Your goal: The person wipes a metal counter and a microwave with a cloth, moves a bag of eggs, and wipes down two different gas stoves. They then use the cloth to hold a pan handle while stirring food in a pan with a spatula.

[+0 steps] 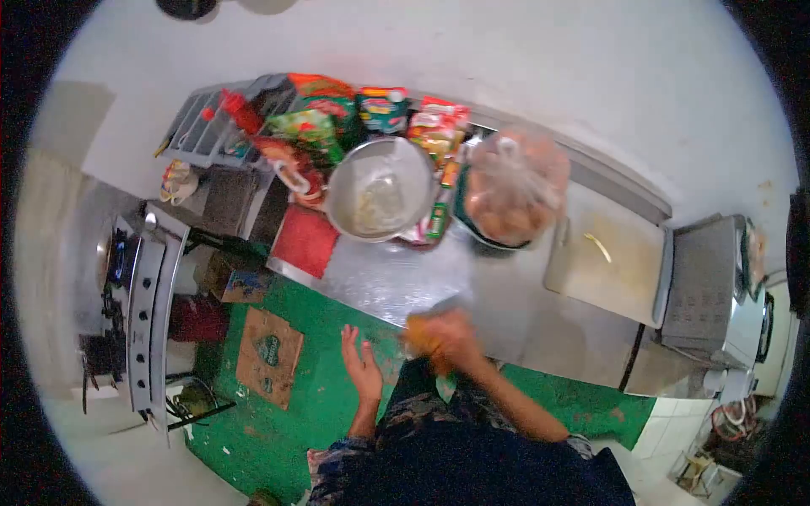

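Note:
My left hand is held over the green floor, in front of the counter's edge. Its fingers are stretched and apart, with nothing in them. At the front edge of the metal counter, my right hand is closed on an orange-yellow, cloth-like thing. Motion blurs both, so its exact kind does not show. Behind them on the counter stands a metal bowl with a pale, wet-looking residue inside. A red cloth or mat lies left of the bowl.
A plastic bag of round brownish items sits right of the bowl. Beyond it are a white cutting board with a pale strip on it and a grey appliance. Food packets line the wall. The stove is at left.

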